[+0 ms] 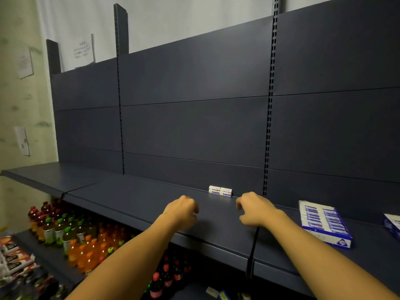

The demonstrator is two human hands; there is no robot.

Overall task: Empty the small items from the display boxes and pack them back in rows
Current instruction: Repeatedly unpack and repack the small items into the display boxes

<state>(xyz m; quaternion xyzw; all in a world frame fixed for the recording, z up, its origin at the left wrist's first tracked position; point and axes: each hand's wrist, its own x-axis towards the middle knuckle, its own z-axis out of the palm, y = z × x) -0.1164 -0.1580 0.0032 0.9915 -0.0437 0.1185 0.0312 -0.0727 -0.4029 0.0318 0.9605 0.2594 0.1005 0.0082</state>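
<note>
Several small white erasers (220, 190) stand stacked in a short block at the back of the dark shelf (129, 198), against the back panel. My left hand (183, 210) hovers over the shelf a little in front and to the left of them, fingers loosely curled, holding nothing. My right hand (255, 210) is just right of the stack, fingers bent downward, also holding nothing. A blue and white display box (323, 224) filled with rows of erasers lies on the shelf to the right. Part of a second box (392, 224) shows at the right edge.
The shelf's front edge (194, 239) runs diagonally under my forearms. Below it, bottles of orange, green and red drinks (71, 232) fill a lower shelf, with packaged goods (15, 258) at the far left. Slotted uprights (269, 126) divide the back panels.
</note>
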